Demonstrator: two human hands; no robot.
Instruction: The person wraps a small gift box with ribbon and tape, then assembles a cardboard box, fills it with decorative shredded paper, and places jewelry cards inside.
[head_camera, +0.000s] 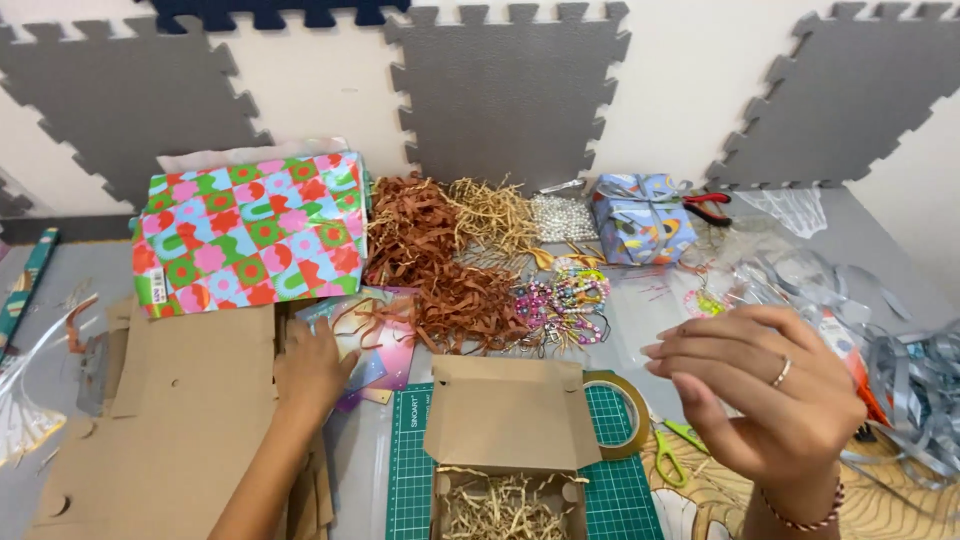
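While the left hand (312, 368) rests flat on cardboard sheets (190, 400), the right hand (765, 390) hovers half-curled, seemingly pinching clear film (690, 300).

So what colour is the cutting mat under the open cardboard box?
Green cutting mat with a pale grid, seen in the head view.

The flattened brown cardboard sheets (170, 420) are lying in a loose stack at the lower left of the frame, cut-outs showing along their edges. A shiny pink-and-blue patterned paper (385, 355) is lying flat just right of them, partly under brown ribbon shreds, near the frame's middle.
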